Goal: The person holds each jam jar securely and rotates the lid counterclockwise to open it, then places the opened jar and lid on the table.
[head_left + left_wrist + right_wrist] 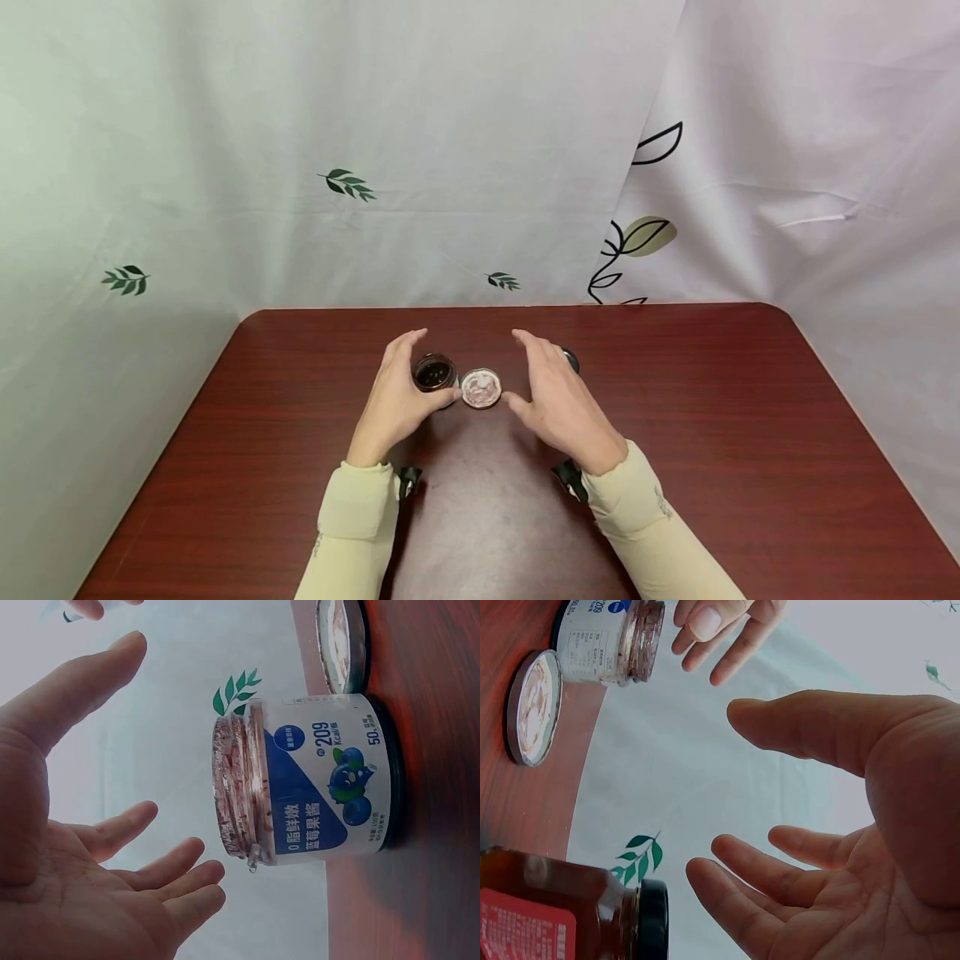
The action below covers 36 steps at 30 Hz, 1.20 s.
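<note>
An uncapped blueberry jam jar [431,377] stands upright near the middle of the table. Its white and blue label [322,787] faces the left wrist camera, and jam smears coat the threaded glass neck [238,787]. Just right of it lies the jar lid [481,388], inner side up and streaked with jam. My left hand [397,400] hovers beside the jam jar, thumb and fingers spread apart, holding nothing. My right hand [558,400] is held likewise on the lid's right side, above a second jar [532,907] with amber contents, a red label and a dark cap.
The reddish-brown wooden table [697,467] reaches back to a pale curtain [450,125] printed with leaves. In the head view the right hand hides most of the amber jar, leaving only its dark cap [572,360] peeking out.
</note>
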Motion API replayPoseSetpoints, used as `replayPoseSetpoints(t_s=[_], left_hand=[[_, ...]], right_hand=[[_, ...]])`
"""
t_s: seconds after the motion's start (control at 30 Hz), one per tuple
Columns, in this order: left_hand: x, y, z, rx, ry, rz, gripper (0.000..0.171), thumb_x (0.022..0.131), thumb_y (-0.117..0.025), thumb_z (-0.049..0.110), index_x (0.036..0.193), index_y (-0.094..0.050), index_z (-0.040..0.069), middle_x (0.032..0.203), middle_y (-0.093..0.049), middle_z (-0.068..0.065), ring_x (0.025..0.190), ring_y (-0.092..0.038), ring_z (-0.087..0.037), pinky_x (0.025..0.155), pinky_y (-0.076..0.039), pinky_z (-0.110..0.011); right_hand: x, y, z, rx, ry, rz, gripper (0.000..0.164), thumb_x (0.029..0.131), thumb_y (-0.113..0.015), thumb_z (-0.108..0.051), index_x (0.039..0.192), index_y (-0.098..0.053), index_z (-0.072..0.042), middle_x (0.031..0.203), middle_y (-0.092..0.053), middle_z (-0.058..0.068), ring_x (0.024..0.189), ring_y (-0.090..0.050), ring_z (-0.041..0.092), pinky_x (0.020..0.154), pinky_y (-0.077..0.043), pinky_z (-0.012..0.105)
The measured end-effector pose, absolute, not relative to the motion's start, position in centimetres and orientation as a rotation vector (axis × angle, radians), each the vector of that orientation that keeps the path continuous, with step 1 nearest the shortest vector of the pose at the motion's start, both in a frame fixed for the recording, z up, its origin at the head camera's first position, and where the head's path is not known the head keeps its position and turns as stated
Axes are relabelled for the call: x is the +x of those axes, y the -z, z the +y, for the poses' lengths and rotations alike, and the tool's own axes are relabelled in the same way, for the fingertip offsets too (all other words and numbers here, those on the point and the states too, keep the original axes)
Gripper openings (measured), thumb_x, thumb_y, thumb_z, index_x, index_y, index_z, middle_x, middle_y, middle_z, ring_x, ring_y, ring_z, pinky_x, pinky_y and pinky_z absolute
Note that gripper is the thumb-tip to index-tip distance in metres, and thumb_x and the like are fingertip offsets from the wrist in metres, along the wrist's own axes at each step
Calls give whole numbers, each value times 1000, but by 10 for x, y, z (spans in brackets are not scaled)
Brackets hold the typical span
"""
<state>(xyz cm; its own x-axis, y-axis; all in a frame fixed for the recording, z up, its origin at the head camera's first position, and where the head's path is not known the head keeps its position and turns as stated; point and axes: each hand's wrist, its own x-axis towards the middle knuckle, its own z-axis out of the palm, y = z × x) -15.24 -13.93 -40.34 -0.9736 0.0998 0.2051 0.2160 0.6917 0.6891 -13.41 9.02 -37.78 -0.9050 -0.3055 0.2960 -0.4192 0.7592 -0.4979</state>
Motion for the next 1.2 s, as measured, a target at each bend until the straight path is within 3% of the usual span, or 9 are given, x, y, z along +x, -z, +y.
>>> replayPoseSetpoints(t_s=[0.47, 1.2], left_hand=[[-151, 400, -132, -272, 1139, -2740, 91, 65, -82, 33, 140, -35, 13, 144, -30, -6, 128, -36, -20, 100, -34, -40], [-149, 396, -111, -314, 1190, -2739, 87, 66, -82, 29, 139, -37, 14, 143, -30, -3, 127, -36, -18, 100, -35, -40]], right_hand=[[-136, 375, 111, 525, -936, -2768, 75, 77, -72, -19, 139, -32, -6, 133, -44, 11, 123, -39, 26, 98, -36, 42], [-139, 378, 122, 531, -898, -2729, 65, 76, -72, -19, 133, -43, -9, 130, -47, 9, 122, -39, 27, 98, -34, 41]])
